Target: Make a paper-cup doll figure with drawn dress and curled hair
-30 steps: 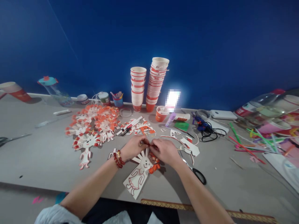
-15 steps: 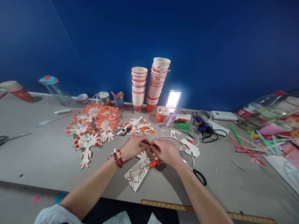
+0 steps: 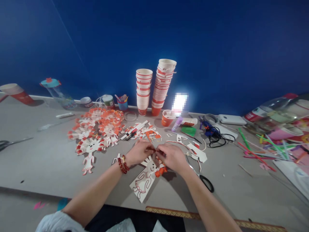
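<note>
Between my hands is a paper doll cut from white card, with a girl in a dress drawn on its uncut lower panel. Strips fan out around its face, and those on the right curl into orange rolls. My left hand, with beaded bracelets at the wrist, pinches the end of an upper strip. Against its fingertips, my right hand is also closed on that strip; the exact grip is hidden by the fingers. Black-handled scissors lie to the right of my right forearm.
Several similar paper dolls lie in a pile at the left. Tall stacks of paper cups stand near the blue wall. Paper scraps, a purple glue stick, a glue gun and colourful sticks cover other areas.
The doll's lower panel has shifted slightly down and to the right. My left fingers have curled in closer to the right fingertips; my right hand stays almost in place.
</note>
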`<state>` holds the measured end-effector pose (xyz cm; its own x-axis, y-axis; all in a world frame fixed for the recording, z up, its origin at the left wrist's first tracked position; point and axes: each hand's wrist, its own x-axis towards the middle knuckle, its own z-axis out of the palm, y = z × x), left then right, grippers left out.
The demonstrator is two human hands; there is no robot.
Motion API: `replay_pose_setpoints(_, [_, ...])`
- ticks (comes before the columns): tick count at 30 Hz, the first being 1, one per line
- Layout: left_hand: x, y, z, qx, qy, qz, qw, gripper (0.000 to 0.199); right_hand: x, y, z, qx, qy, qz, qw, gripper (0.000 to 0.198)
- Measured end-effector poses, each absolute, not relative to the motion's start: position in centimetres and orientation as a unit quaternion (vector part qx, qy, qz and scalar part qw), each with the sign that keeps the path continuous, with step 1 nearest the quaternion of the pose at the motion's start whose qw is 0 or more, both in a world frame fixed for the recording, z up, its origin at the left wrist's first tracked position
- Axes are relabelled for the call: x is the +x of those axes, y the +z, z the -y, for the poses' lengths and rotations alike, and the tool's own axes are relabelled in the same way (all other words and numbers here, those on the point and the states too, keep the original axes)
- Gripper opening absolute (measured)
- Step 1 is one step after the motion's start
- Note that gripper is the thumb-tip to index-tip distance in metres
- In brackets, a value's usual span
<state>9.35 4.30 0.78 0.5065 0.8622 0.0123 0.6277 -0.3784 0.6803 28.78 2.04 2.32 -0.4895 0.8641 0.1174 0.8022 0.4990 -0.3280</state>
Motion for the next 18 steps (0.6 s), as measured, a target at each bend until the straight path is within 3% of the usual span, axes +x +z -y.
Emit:
replay_pose_setpoints(5, [9.60, 0.59, -4.21, 0.798, 0.201, -0.481, 0.303, 0.008, 28.69, 2.24, -1.96, -0.504, 0.126, 0.849, 0.099, 0.023])
replay_pose_setpoints(10, [9.73, 1.02, -3.98, 0.804, 0.186, -0.484, 0.293, 0.005, 28.67, 2.03, -2.01, -0.517, 0.130, 0.840, 0.099, 0.019])
replay_pose_setpoints(18, [9.44, 1.22, -3.77, 0.838, 0.152, -0.450, 0.270, 0.017, 28.75, 2.27, -2.20, -0.516, 0.152, 0.835, 0.118, 0.014])
